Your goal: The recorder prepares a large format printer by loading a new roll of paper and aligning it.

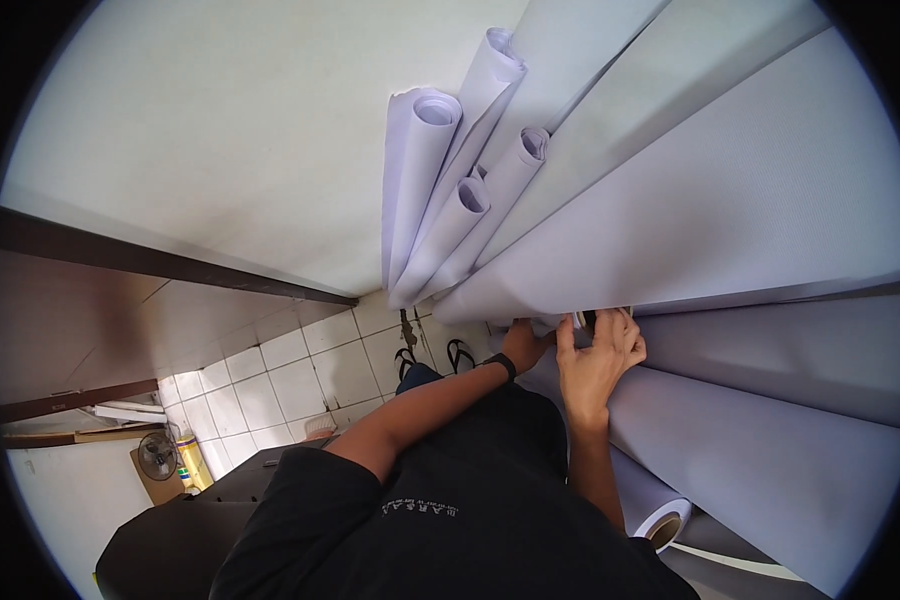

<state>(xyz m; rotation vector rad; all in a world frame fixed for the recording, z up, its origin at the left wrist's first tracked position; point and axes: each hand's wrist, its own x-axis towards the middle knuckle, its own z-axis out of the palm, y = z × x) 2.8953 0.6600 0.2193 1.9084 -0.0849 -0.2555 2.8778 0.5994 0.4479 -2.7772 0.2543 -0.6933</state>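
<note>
A large pale lilac-white roll of sheet material (670, 210) slants up to the right in front of me. At its lower edge, my right hand (598, 365) has its thumb and fingers closed on a small object with a dark part and a light edge (588, 320); most of it is hidden, so its kind is unclear. Close by on the left, my left hand (523, 345) reaches to the underside of the same roll. Its fingertips are mostly hidden by the material. A dark band circles the left wrist.
Several narrower rolls (435, 130) lean on the white wall (240, 120). More thick rolls (760, 450) lie at my right, one showing a cardboard core (664, 530). A brown panel (100, 310), black case-like object (170, 540) and small fan (158, 455) are at left, beside white floor tiles (290, 385).
</note>
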